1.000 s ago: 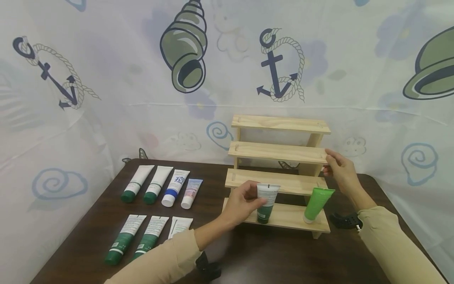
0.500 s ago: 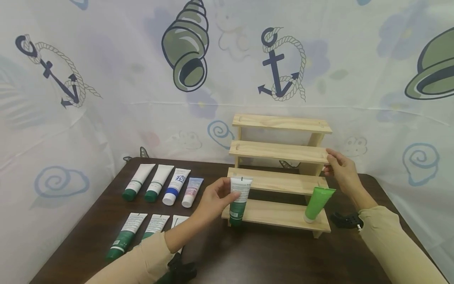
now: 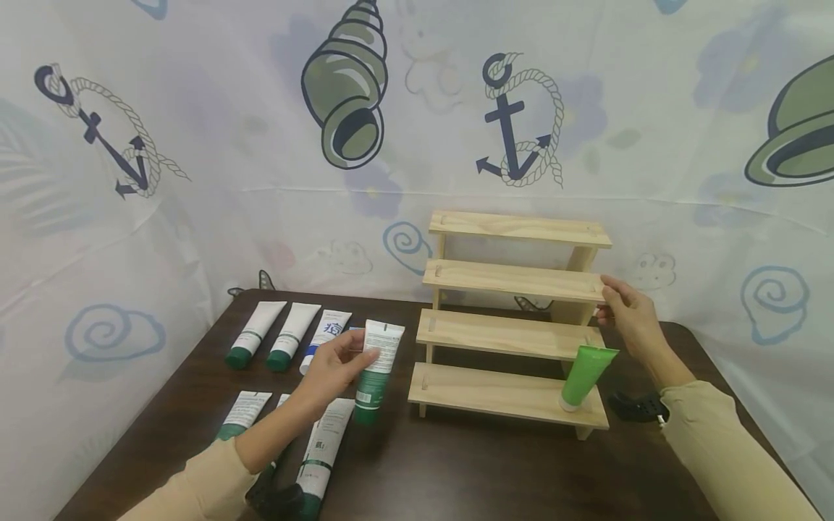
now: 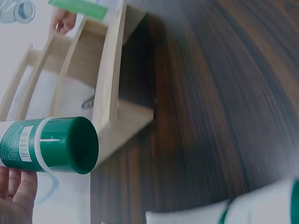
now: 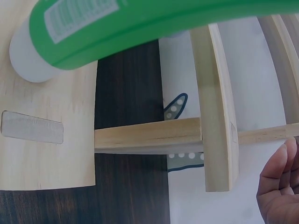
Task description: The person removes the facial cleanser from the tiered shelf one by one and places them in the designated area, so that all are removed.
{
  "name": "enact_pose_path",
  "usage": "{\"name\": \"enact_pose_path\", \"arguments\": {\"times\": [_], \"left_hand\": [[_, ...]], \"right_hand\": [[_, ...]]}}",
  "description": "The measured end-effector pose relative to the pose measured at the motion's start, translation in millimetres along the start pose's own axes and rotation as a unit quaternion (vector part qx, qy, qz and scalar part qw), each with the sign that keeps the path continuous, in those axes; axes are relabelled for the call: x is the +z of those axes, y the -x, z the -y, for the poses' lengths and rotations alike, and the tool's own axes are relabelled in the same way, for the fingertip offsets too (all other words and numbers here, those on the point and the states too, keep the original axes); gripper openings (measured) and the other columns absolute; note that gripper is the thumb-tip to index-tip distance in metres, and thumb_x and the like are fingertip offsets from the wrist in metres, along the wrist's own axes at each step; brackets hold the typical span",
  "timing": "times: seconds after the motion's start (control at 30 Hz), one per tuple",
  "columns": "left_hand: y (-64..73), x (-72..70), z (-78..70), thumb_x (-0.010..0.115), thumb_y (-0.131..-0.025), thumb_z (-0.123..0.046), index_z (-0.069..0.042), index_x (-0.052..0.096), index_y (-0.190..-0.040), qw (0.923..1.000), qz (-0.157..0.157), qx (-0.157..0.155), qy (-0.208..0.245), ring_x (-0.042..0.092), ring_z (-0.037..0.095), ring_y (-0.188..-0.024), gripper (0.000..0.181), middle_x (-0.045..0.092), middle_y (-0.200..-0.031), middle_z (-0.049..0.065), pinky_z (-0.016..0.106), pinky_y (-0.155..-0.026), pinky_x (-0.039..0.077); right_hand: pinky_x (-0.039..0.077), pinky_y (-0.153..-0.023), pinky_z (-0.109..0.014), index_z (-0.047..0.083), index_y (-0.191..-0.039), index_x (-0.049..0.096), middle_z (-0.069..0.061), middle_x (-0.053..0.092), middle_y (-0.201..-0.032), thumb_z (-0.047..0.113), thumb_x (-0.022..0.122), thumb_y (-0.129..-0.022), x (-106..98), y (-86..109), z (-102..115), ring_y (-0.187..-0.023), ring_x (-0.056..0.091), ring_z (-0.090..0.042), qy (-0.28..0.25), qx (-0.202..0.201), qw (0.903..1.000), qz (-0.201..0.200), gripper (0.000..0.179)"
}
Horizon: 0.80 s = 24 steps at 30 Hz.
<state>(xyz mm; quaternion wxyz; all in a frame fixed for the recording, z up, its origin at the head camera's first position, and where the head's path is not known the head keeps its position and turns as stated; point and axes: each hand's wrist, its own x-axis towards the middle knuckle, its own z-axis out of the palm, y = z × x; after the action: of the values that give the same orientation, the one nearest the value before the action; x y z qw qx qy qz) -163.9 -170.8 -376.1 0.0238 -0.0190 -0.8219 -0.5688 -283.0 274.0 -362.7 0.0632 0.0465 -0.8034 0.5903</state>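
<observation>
My left hand [image 3: 331,376] pinches a white tube with a green lower end and cap [image 3: 376,376], held upright with the cap down. It is over the table, left of the stepped wooden shelf [image 3: 511,280]. In the left wrist view, the green cap [image 4: 70,144] faces the camera above my fingers. Thumb and fingers of my right hand [image 3: 630,318] grip the right end of the shelf's second board from the top. A bright green tube [image 3: 586,378] with a white cap stands, leaning slightly, on the right end of the lowest board; it looms close in the right wrist view.
On the dark wooden table [image 3: 495,470], white tubes with green caps [image 3: 293,329] and a white-and-blue tube [image 3: 330,329] lie in a back row. More tubes [image 3: 329,441] lie in front, partly under my left forearm. A patterned cloth [image 3: 417,130] hangs behind.
My left hand has carried the white-and-green tube from the lowest board leftward, off the shelf and over the table. My right hand has stayed at the board end.
</observation>
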Motion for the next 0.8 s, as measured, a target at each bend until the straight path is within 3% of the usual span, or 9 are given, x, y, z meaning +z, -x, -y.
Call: {"name": "enact_pose_path", "arguments": {"times": [0.33, 0.7, 0.8], "left_hand": [[7.3, -50.2, 15.4, 0.061, -0.092, -0.034, 0.002, 0.042, -0.137, 0.9970, -0.012, -0.052, -0.056, 0.051, 0.034, -0.118, 0.061, 0.051, -0.130, 0.023, 0.039, -0.090, 0.051], [14.0, -91.3, 37.1, 0.058, -0.092, -0.042, 0.008, 0.031, -0.142, 0.9909, -0.016, -0.088, -0.100, 0.048, 0.041, -0.122, 0.075, 0.041, -0.138, 0.031, 0.047, -0.092, 0.049], [13.7, -101.5, 45.0, 0.057, -0.091, -0.046, 0.008, 0.031, -0.142, 0.9890, -0.017, -0.099, -0.109, 0.049, 0.041, -0.119, 0.079, 0.040, -0.139, 0.031, 0.048, -0.092, 0.049]], "right_hand": [[0.052, -0.063, -0.015, -0.007, -0.145, 0.023, 0.017, 0.056, -0.080, 0.024, 0.036, -0.102, 0.2, 1.8, -1.2, -0.068, 0.056, 0.001, -0.003, -0.008, 1.0000, 0.004, 0.055], [0.051, -0.062, -0.014, -0.008, -0.144, 0.023, 0.015, 0.057, -0.078, 0.024, 0.039, -0.101, 0.0, 1.9, -0.3, -0.067, 0.057, 0.000, -0.033, -0.005, 0.9994, 0.006, 0.056], [0.051, -0.062, -0.014, -0.008, -0.144, 0.023, 0.015, 0.056, -0.078, 0.024, 0.038, -0.101, 0.2, 2.1, 0.1, -0.067, 0.056, 0.001, -0.021, -0.007, 0.9997, 0.006, 0.056]]}}
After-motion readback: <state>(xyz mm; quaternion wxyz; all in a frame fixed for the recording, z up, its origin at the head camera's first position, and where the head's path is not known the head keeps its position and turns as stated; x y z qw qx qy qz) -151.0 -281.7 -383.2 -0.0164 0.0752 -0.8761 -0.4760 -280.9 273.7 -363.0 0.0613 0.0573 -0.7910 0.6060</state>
